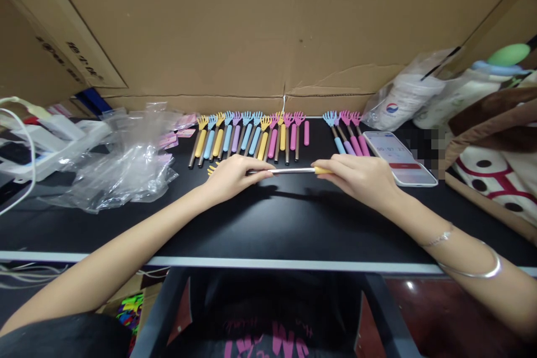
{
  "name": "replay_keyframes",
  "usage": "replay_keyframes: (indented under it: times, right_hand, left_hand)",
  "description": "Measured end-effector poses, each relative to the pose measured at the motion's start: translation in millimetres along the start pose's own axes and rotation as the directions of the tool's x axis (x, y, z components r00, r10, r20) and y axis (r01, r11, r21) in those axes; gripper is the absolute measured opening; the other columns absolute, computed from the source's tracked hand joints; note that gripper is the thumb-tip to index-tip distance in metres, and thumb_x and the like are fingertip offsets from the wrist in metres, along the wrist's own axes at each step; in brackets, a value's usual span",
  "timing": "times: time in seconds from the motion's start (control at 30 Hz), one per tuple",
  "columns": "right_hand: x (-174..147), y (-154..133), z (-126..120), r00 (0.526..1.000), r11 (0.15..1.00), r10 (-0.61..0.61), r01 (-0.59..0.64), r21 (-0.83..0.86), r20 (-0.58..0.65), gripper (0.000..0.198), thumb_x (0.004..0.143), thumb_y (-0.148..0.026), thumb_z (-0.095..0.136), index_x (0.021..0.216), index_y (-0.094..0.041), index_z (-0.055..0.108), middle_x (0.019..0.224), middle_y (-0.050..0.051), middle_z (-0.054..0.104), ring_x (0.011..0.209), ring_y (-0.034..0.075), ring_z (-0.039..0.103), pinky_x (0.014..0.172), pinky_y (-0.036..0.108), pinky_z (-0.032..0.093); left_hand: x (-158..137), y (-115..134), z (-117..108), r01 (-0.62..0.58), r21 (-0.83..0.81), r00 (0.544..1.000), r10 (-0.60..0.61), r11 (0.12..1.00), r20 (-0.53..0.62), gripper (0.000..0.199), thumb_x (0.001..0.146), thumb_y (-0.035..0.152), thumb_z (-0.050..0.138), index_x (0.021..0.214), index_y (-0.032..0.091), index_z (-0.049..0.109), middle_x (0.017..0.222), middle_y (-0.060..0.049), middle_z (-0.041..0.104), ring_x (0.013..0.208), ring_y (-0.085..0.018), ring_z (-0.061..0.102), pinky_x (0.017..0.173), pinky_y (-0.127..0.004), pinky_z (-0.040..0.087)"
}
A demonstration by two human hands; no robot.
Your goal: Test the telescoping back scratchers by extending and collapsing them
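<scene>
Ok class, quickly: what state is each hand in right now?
Left hand: closed, pinching the metal rod.
Right hand: closed, holding the yellow handle at the rod's right end.

Both hands [232,176] [364,176] level — fingers [260,165] pinched, forearms [168,226] slanting inward.

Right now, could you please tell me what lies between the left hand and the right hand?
In the head view, a silvery shaft bridges the gap from the left hand to the right hand, where part of a yellow handle shows.
</scene>
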State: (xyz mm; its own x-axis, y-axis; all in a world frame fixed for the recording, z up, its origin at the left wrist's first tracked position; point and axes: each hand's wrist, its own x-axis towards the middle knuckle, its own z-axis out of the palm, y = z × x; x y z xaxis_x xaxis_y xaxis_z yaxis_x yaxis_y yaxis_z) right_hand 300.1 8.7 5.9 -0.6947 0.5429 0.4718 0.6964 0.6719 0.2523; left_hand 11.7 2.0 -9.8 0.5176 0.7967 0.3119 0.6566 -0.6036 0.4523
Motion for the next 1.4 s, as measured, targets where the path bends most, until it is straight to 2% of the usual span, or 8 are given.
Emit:
replay_keyframes:
  times: [0.13,0.47,0.57,0.7,0.83,0.97,1.1,1.4]
  right_hand:
    - [0.5,0.1,1.5,1.000,0.999,0.003,-0.003,0.051,-0.010,0.037,0.097,-0.044,0.038,0.102,-0.023,0.068,0.082,0.000,0.073,0.070,0.010,0.065,0.049,0.024,0.032]
    - [0.5,2.3,8.3,0.992,0.948,0.064,-0.094,0.305,0.107,0.035,0.096,-0.045,0.038,0.104,-0.024,0.065,0.098,0.003,0.073,0.081,0.016,0.068,0.060,0.024,0.041]
    - [1.9,0.8,8.4,0.974,0.872,0.090,-0.178,0.455,0.209,0.035,0.095,-0.045,0.039,0.102,-0.023,0.065,0.094,0.003,0.072,0.078,0.016,0.066,0.062,0.024,0.041]
    - [5.2,-1.1,5.9,0.908,0.685,0.041,-0.329,0.650,0.416,0.044,0.094,-0.052,0.037,0.098,-0.019,0.066,0.073,0.002,0.064,0.063,0.013,0.057,0.060,0.023,0.039]
    - [8.0,-3.0,1.6,0.861,0.595,0.015,-0.417,0.687,0.509,0.049,0.093,-0.055,0.037,0.096,-0.015,0.066,0.068,0.002,0.059,0.061,0.013,0.053,0.060,0.024,0.039]
    - [8.4,-3.5,1.5,0.885,0.639,0.042,-0.381,0.668,0.464,0.042,0.092,-0.051,0.040,0.093,-0.017,0.066,0.083,0.004,0.067,0.069,0.013,0.059,0.065,0.024,0.040]
    - [5.5,-2.2,6.2,0.916,0.758,0.075,-0.309,0.574,0.395,0.037,0.093,-0.048,0.041,0.093,-0.020,0.065,0.082,0.002,0.069,0.069,0.014,0.061,0.062,0.024,0.039]
    - [-1.0,-0.6,10.4,0.994,0.973,0.049,-0.069,0.222,0.094,0.032,0.095,-0.044,0.042,0.097,-0.023,0.067,0.089,0.000,0.073,0.072,0.013,0.067,0.055,0.023,0.037]
  left_hand:
    - [-0.9,2.3,-1.4,-0.044,0.139,0.995,0.055,0.989,-0.079,0.033,0.094,0.046,0.048,0.101,0.025,0.073,0.096,-0.001,0.074,0.085,-0.017,0.069,0.070,-0.023,0.047]
    - [-4.2,7.7,-3.2,-0.144,0.526,0.931,0.295,0.838,-0.216,0.033,0.097,0.042,0.045,0.097,0.025,0.073,0.073,0.000,0.067,0.067,-0.012,0.062,0.053,-0.023,0.035]
    - [-4.3,7.3,-5.1,-0.187,0.626,0.893,0.397,0.757,-0.212,0.030,0.096,0.040,0.047,0.099,0.025,0.073,0.069,0.000,0.064,0.064,-0.011,0.059,0.052,-0.024,0.032]
    - [-4.1,7.5,-6.6,-0.232,0.723,0.838,0.511,0.651,-0.192,0.024,0.095,0.038,0.052,0.098,0.026,0.073,0.064,0.002,0.062,0.060,-0.010,0.054,0.051,-0.025,0.029]
    - [-3.8,8.4,-6.5,-0.254,0.734,0.815,0.548,0.629,-0.187,0.022,0.093,0.037,0.054,0.099,0.027,0.073,0.064,0.003,0.061,0.059,-0.010,0.052,0.052,-0.024,0.030]
    - [-3.4,7.8,-5.7,-0.259,0.705,0.835,0.520,0.660,-0.180,0.024,0.095,0.037,0.052,0.100,0.026,0.072,0.064,0.003,0.061,0.059,-0.010,0.053,0.052,-0.024,0.031]
    - [-3.8,5.7,-2.7,-0.245,0.630,0.867,0.458,0.737,-0.199,0.031,0.096,0.040,0.047,0.099,0.024,0.073,0.067,0.002,0.063,0.059,-0.010,0.057,0.050,-0.023,0.030]
    - [-2.7,3.2,5.2,-0.076,0.283,0.991,0.104,0.956,-0.087,0.039,0.097,0.049,0.040,0.104,0.027,0.072,0.096,0.001,0.073,0.084,-0.015,0.068,0.062,-0.021,0.042]
